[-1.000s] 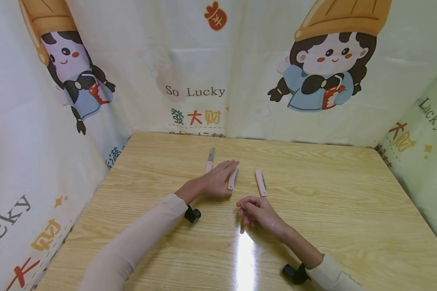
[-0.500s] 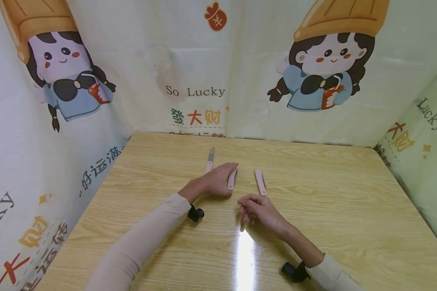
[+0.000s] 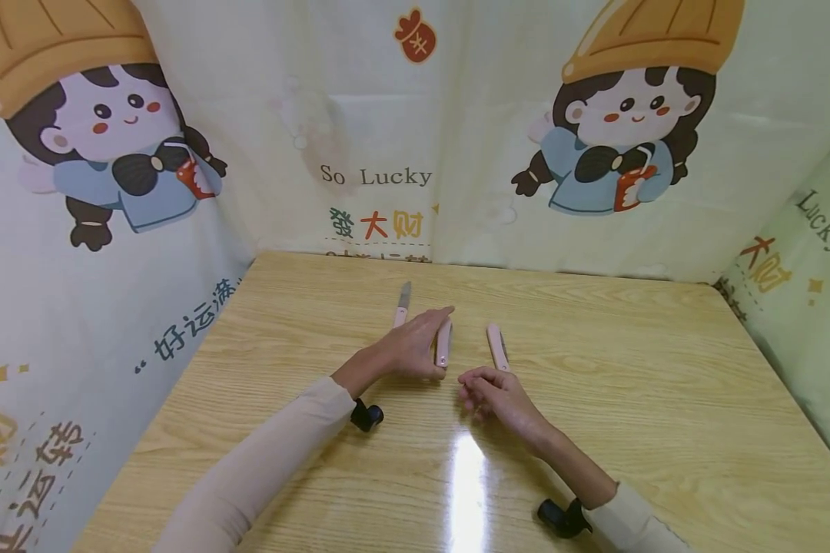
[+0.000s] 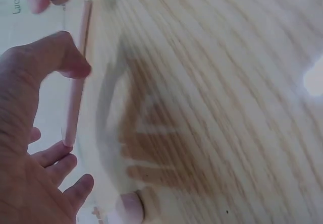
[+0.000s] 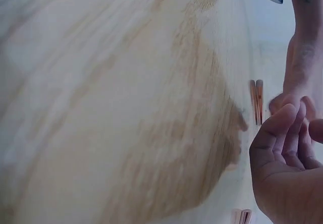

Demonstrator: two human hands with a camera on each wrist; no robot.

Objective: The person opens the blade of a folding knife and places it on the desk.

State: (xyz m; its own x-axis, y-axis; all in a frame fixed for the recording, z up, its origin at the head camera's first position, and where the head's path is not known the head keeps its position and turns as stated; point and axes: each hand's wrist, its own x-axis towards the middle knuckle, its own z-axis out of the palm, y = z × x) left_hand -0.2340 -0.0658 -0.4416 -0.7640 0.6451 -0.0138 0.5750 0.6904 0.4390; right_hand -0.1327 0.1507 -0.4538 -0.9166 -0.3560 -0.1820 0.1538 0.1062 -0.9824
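Note:
In the head view my left hand [image 3: 415,344] holds a pink-handled folding knife [image 3: 444,342] between thumb and fingers, close over the table. From the left wrist view, the thumb crosses the middle of this knife [image 4: 75,105] and fingertips meet its near end. Just beyond that hand lies a second pink knife [image 3: 401,307], its grey blade out and its handle partly hidden by the hand. To the right is a third pink knife [image 3: 497,346], folded. My right hand [image 3: 501,399] hovers just below it, fingers loosely bent and holding nothing, overlapping its lower end.
The wood-grain table [image 3: 629,384] carries a bright light reflection [image 3: 467,491] at the front. Printed cloth [image 3: 484,153] hangs behind it and along both sides. A small black camera [image 3: 368,416] sits at the left wrist, another black camera [image 3: 562,519] at the right.
The knife in my left hand has turned slightly and come a little nearer. My right hand stays almost still. On the left, the cloth's printed pattern looks shifted.

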